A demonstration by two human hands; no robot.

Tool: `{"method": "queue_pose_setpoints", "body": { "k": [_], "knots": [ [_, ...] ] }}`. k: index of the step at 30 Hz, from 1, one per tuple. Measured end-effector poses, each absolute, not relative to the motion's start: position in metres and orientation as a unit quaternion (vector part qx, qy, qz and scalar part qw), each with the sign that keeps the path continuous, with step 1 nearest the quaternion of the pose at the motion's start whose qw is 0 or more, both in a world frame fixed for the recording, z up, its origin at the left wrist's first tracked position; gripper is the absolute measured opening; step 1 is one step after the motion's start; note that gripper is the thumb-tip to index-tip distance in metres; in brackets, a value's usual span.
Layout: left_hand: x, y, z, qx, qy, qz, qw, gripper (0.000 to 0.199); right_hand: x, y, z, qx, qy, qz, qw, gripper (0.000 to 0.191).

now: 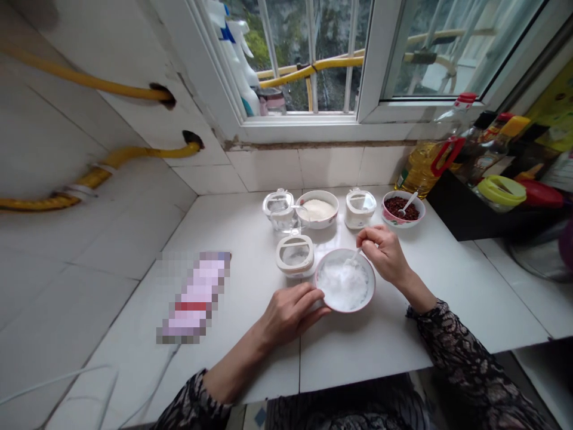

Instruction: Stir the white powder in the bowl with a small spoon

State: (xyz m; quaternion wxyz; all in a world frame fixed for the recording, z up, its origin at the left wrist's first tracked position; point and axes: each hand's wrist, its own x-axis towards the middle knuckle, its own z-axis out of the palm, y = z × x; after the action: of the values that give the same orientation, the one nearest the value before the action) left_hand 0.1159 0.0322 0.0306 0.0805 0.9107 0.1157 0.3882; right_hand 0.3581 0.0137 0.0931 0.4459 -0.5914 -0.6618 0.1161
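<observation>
A bowl [367,294] of white powder or grains [342,282] stands on the white tiled counter in front of me. My left hand [293,307] grips its left rim, thumb low on the outside and fingers near the edge. Between the fingertips of my right hand [382,254] is the handle of a small white spoon [354,258], its tip down in the white contents. Just behind the bowl sits a clear lidded jar [294,255]. Farther back are another clear jar [278,210], a bowl of pale grains [317,209] and a jar with white contents [360,208].
A bowl of dark red bits [400,209] with a spoon stands back right. Beyond it are an oil bottle [423,158] and a black rack [465,206] of condiments. A blurred-out pinkish object [197,295] with a cable lies left. Yellow pipes [111,161] run along the wall.
</observation>
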Motion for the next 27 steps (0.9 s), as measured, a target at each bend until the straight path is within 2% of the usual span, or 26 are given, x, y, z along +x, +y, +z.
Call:
{"method": "queue_pose_setpoints", "body": {
  "k": [3, 11, 16, 20, 24, 27],
  "knots": [
    [0.116, 0.032, 0.031, 0.911, 0.117, 0.387, 0.081, 0.014, 0.357, 0.014, 0.093, -0.593, -0.643, 0.153, 0.46, 0.019],
    [0.116, 0.033, 0.031, 0.911, 0.114, 0.39, 0.075, 0.014, 0.366, 0.025, 0.087, -0.582, -0.444, 0.373, 0.57, 0.013],
    [0.117, 0.032, 0.03, 0.91, 0.112, 0.392, 0.077, 0.014, 0.353, 0.023, 0.091, -0.536, -0.448, 0.406, 0.589, 0.012],
    [0.117, 0.032, 0.029, 0.909, 0.114, 0.394, 0.08, 0.014, 0.324, 0.012, 0.094, -0.5, -0.583, 0.311, 0.559, 0.014],
    [0.117, 0.032, 0.028, 0.909, 0.119, 0.393, 0.071, 0.014, 0.306, 0.009, 0.089, -0.453, -0.78, 0.066, 0.426, 0.022],
    [0.117, 0.032, 0.028, 0.91, 0.123, 0.391, 0.063, 0.014, 0.306, 0.01, 0.09, -0.416, -0.825, -0.021, 0.382, 0.028]
  ]
}}
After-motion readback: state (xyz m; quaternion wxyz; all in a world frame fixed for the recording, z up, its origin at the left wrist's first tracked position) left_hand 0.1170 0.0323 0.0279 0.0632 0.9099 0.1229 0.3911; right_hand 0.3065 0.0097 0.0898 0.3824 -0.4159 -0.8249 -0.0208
